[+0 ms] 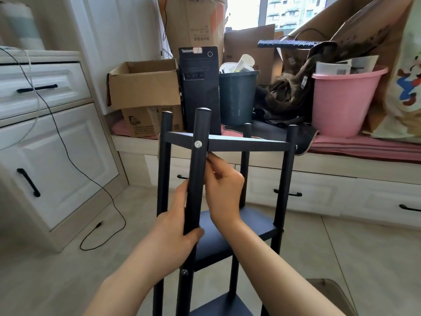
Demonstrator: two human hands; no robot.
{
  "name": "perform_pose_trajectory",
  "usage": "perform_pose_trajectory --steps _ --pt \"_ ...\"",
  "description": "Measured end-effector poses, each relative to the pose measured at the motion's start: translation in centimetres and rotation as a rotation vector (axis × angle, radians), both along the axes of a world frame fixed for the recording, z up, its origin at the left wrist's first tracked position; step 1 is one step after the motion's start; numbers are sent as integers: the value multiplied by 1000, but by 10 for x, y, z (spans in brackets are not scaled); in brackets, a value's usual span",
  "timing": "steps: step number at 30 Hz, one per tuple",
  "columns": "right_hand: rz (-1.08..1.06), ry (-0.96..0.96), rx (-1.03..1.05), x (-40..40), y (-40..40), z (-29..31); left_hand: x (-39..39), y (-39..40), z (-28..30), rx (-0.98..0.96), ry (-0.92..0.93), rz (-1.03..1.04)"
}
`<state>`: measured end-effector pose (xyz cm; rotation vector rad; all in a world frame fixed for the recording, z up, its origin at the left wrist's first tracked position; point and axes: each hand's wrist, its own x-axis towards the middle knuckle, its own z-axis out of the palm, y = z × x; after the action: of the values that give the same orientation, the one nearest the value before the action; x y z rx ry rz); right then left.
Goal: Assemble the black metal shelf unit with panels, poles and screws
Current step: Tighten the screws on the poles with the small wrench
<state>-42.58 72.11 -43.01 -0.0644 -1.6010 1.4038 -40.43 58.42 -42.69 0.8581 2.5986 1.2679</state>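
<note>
Left hand (pixel 175 231) grips pole (pixel 197 169) before ThinkCentre tower (pixel 200 87)

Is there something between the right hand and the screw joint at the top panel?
Nothing visible. The right hand already reaches under the top panel behind the screw; the left hand grips the pole.

Bright daylight from window (pixel 289 12), blown out w/ glare; wide-angle bending at edges, slightly soft overall.
</note>
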Motion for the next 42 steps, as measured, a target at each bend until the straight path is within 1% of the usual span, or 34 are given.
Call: perform_pose_trajectory --steps 3,9,15,17,21,24,28,33,37,39,42 --pt "49 18 -105 -4 1 2 1 0 0 -5 6 -13" --pt "99 37 -219 -7 -3 1 -1 2 0 15 -11 -38" --pt "147 53 -273 0 -3 4 -2 0 0 54 0 -39" --pt "142 3 -297 4 1 0 -2 0 2 52 3 -34" --pt "184 -217 -335 21 11 -11 -2 0 3 63 -13 -1" --pt "225 -352 -356 32 21 -5 -3 3 1 66 -3 36" --pt "305 -408 -409 43 32 20 1 12 -3 168 59 108" --pt "397 -500 -440 56 39 41 5 25 -5 237 70 147" --pt "409 -484 -483 66 42 47 13 35 -10 276 96 105" --pt "427 -438 -491 71 43 46 18 41 -14 296 137 99" --pt "392 -358 -545 73 42 45 26 47 -21 330 185 127"
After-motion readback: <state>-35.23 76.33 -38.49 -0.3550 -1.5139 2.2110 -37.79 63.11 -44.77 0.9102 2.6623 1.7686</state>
